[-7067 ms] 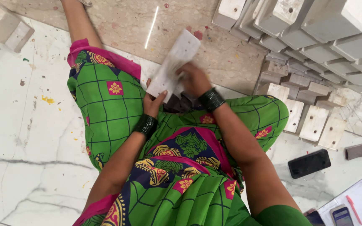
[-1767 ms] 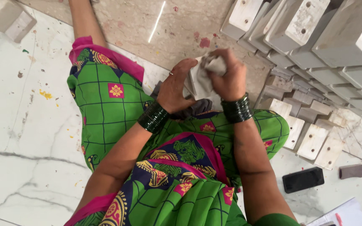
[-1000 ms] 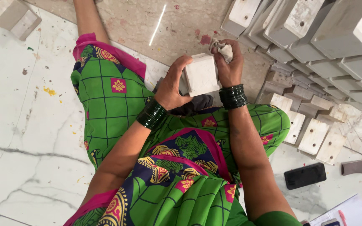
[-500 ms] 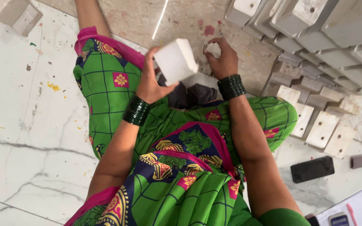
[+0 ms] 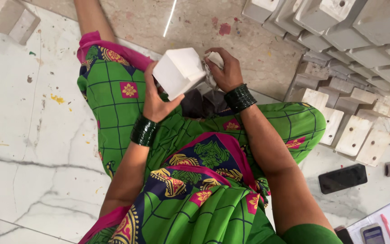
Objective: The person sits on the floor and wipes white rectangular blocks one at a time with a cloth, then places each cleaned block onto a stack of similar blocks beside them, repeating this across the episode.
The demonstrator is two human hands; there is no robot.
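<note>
Here, white block (image 5: 178,72) tilted in left hand (image 5: 155,100), long axis up-right.

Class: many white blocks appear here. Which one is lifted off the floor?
The white block gripped in the left hand, beside the right hand holding a crumpled cloth. The stacked blocks lie at upper right.

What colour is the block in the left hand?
White, seen in the head view: the block is plain white, held by the left hand.
</note>
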